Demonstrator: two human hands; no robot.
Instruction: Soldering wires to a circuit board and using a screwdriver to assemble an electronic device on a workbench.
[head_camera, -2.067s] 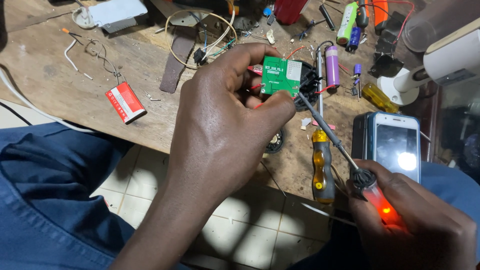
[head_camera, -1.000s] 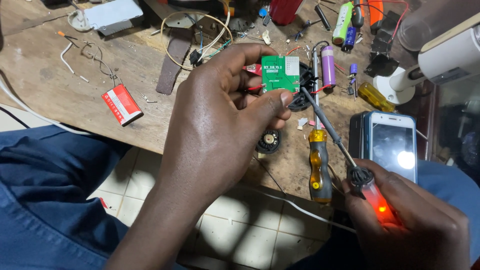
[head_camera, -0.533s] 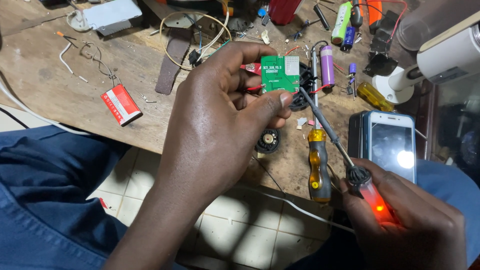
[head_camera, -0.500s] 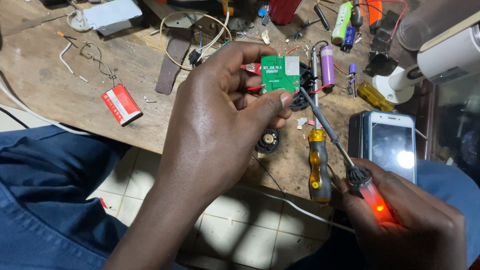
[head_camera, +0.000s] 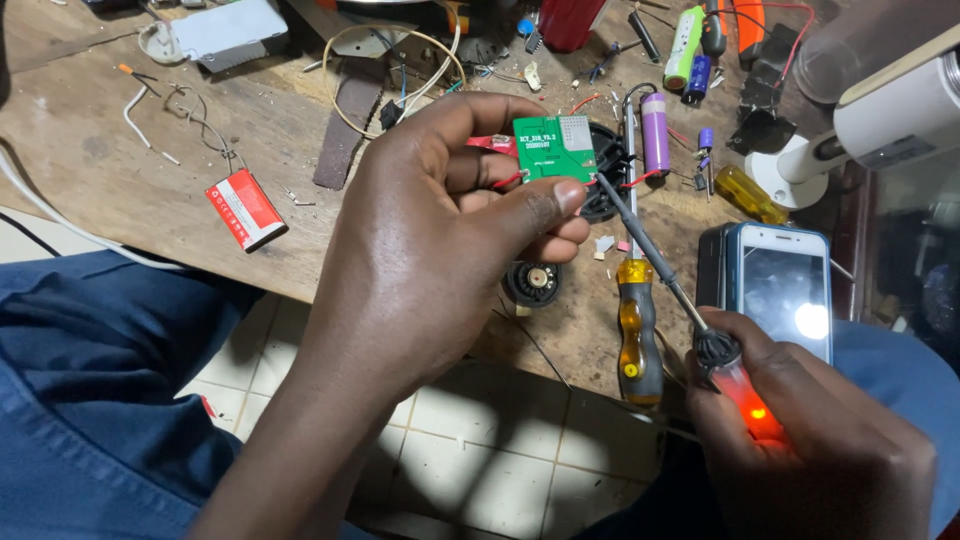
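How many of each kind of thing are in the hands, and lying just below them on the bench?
Green circuit boards: 1, in the left hand
Soldering irons: 1, in the right hand
Screwdrivers: 1
Phones: 1
Small round black parts: 1
Total: 5

A circuit board (head_camera: 555, 150) is held above the workbench (head_camera: 110, 170); a screwdriver (head_camera: 637, 320) lies left of a phone (head_camera: 780, 290).

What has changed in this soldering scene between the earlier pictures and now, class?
Almost nothing. The left hand still pinches the green circuit board, and the right hand keeps the soldering iron tip at its lower right corner. The view drifted slightly. The screwdriver, phone and red battery stayed put.
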